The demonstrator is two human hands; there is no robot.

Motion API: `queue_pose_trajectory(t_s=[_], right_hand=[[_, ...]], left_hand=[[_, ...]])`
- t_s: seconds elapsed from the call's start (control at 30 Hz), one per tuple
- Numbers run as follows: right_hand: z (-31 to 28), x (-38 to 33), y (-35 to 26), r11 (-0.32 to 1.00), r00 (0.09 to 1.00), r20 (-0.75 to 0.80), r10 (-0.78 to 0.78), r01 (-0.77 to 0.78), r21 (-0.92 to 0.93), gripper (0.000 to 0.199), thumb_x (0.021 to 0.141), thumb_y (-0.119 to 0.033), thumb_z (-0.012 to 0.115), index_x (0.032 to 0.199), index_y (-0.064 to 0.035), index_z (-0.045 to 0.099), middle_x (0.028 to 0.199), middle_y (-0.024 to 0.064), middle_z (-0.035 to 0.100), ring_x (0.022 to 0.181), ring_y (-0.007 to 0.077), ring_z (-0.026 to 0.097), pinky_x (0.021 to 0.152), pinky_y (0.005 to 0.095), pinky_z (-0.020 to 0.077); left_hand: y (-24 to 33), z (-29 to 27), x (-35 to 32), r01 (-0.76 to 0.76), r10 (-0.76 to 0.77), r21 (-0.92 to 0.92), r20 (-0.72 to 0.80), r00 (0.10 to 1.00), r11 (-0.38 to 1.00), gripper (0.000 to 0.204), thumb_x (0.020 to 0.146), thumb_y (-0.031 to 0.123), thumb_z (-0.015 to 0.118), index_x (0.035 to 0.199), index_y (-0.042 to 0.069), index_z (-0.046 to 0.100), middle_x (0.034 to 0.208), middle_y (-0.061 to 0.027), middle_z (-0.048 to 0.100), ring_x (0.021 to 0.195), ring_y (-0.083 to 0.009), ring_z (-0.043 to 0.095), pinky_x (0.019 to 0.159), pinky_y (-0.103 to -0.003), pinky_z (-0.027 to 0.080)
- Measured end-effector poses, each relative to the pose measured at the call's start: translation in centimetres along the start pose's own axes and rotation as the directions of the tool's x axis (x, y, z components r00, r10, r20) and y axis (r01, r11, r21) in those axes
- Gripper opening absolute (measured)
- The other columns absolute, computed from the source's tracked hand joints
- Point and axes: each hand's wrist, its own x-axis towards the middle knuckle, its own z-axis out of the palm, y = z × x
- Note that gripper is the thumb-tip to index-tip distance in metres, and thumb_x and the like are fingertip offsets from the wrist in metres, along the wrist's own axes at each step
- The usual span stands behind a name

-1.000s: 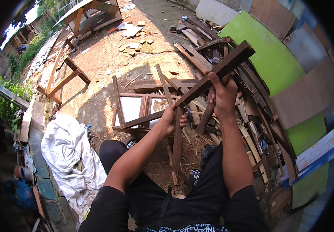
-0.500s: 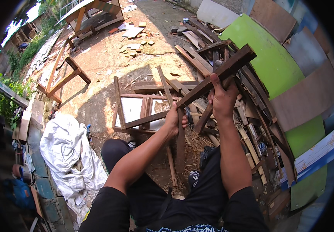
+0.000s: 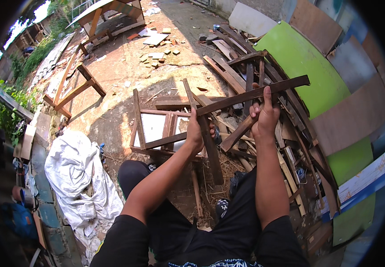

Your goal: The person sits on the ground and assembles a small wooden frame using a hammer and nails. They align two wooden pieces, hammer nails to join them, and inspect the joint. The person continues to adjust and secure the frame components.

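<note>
Centre frame, both hands clamp a dark wooden slat frame (image 3: 246, 100) — left hand (image 3: 196, 133) closed around its lower end, right hand (image 3: 263, 116) wrapped mid-length; stiff, light, likely splintery — best gripped on bare rail

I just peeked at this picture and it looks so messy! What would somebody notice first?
First, the two bare hands in the middle: the left hand and the right hand both grip a long dark weathered wooden slat, held up slanting above a heap of broken brown wooden scraps. Next, the big bright green curved board leaning at the right, and the crumpled white plastic sack on the ground at lower left.
</note>
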Motion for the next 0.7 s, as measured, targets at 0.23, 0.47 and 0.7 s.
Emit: queue_pose_trajectory(t_s=[0.23,0.47,0.7], right_hand=[[-4.0,2.8,0.2,0.917,0.976,0.034,0.217,-0.216,0.335,0.04,0.104,-0.039,0.058,0.12,-0.0019,0.056,0.118,0.0139,0.071,0.051,0.0064,0.042,0.044,0.0201,0.0372],[-6.8,3.6,3.0,0.756,0.812,-0.149,0.565,-0.436,0.489,0.048,0.103,-0.041,0.053,0.122,0.0026,0.056,0.115,0.0137,0.072,0.049,0.0089,0.042,0.045,0.0207,0.0397],[-5.8,2.1,4.1,0.801,0.846,-0.146,0.513,-0.41,0.437,0.042,0.097,-0.042,0.068,0.102,-0.0008,0.064,0.066,-0.0012,0.053,0.045,0.0067,0.04,0.042,0.0197,0.0374]], left_hand=[[2.2,1.2,-1.2,-0.493,0.436,0.341,0.232,0.869,0.801,0.024,0.101,0.025,0.068,0.105,0.002,0.063,0.08,-0.002,0.066,0.067,-0.0101,0.061,0.063,-0.027,0.05],[3.2,3.3,-5.3,-0.697,0.622,0.663,0.431,0.654,0.272,0.032,0.094,0.013,0.075,0.119,-0.003,0.064,0.095,-0.0107,0.075,0.085,-0.0146,0.071,0.075,-0.029,0.055],[3.1,4.6,-7.3,-0.772,0.759,0.633,0.473,0.446,0.059,0.035,0.087,0.023,0.082,0.107,-0.001,0.066,0.075,-0.0149,0.07,0.06,-0.0228,0.067,0.057,-0.034,0.049]])
